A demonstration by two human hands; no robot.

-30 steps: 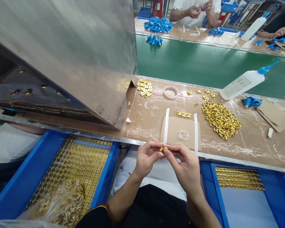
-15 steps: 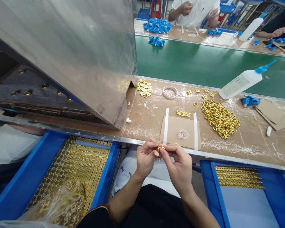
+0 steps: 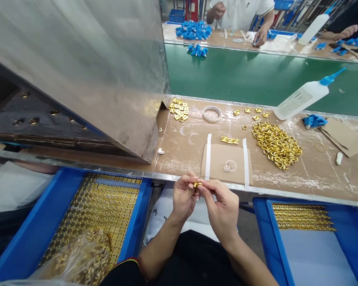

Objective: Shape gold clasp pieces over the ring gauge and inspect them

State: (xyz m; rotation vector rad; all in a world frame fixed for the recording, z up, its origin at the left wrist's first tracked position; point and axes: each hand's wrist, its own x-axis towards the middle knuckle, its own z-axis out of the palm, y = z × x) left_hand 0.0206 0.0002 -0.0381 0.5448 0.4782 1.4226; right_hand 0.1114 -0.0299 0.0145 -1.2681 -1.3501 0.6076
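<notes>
Rn both hands pinch the same small gold ring-like pc (image 3: 196, 185): L hand (image 3: 183, 196) grips it from frame left, R hand (image 3: 222, 208) from frame right. It's lower centre of frame, just below the front edge of the counter (image 3: 181, 155), caught directly btwn the two sets of fingers, so neither hand's clearly nearer; long axis too small & covered to tell. Above it, pic centre-right: cardboard pad (image 3: 225, 153) w/ a clear ring (image 3: 232, 165), short row of gold links (image 3: 229, 140) & heap of gold rings (image 3: 276, 147) farther R.
</notes>
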